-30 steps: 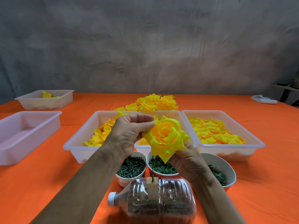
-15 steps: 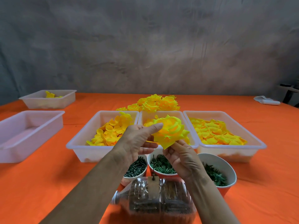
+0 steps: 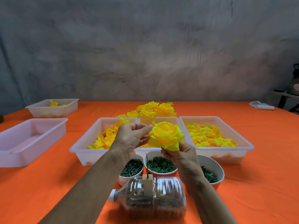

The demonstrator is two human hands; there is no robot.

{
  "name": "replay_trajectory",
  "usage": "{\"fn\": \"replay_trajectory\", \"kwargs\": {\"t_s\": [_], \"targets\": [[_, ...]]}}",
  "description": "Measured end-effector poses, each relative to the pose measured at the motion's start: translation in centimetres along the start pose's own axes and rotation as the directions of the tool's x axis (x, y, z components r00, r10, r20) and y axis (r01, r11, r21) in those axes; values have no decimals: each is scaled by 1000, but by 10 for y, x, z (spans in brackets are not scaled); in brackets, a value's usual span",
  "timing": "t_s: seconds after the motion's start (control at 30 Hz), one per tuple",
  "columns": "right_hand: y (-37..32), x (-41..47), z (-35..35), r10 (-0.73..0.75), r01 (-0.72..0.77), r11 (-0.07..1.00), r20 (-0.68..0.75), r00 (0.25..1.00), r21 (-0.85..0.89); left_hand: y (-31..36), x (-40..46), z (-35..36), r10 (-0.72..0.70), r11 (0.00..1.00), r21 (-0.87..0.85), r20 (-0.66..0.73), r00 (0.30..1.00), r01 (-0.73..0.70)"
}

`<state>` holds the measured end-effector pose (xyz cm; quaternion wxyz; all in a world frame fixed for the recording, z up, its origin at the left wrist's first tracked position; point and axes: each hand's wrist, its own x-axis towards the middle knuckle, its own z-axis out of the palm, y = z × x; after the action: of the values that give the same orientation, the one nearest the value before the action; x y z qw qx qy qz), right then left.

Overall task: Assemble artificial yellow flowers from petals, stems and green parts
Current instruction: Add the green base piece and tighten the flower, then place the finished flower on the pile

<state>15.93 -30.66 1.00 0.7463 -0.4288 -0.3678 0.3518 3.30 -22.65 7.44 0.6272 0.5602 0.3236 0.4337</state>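
Orange cloth covers the table [image 3: 40, 183] under a rough grey wall. Both hands hold one assembled yellow flower [image 3: 165, 135] up in the air, above the three bowls of green parts [image 3: 160, 164] and in front of the petal trays [image 3: 215, 138]. The right hand [image 3: 181, 156] pinches the flower from beneath at its base; the left hand [image 3: 131, 138] has its fingertips at the flower's left edge, fingers curled, touching the outer petals. By my judgement the bloom is light and soft, its petals crushing easily, so the firm base underneath is the place to grip, with only a light touch on the rim. Compared with half a second ago, the flower sits slightly higher and faces more upward, and the left fingertips have closed in on its petal edge. Nearer than the hands lies a plastic bottle [image 3: 150, 196] bearing an upright spike.
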Motion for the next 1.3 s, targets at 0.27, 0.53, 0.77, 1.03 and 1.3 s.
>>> {"fn": "replay_trajectory", "kwargs": {"t_s": [0.27,0.53,0.77,1.03,1.3], "targets": [[3,0,3,-46,48,999,-72,996,21,-5,-7,1,-42,986,163,-6,999,42],[16,22,3,-89,63,968,-99,991,-242,-11,24,-16,-84,975,209,6,996,81],[19,63,6,-86,17,935,-181,980,-353,-23,68,-23,14,979,206,-40,999,-6],[14,155,8,94,-164,960,-291,952,-225,-68,116,-42,134,941,327,-109,985,-92],[47,243,35,275,-340,899,-250,929,-277,-101,143,-56,133,919,385,-104,986,-83]]}}
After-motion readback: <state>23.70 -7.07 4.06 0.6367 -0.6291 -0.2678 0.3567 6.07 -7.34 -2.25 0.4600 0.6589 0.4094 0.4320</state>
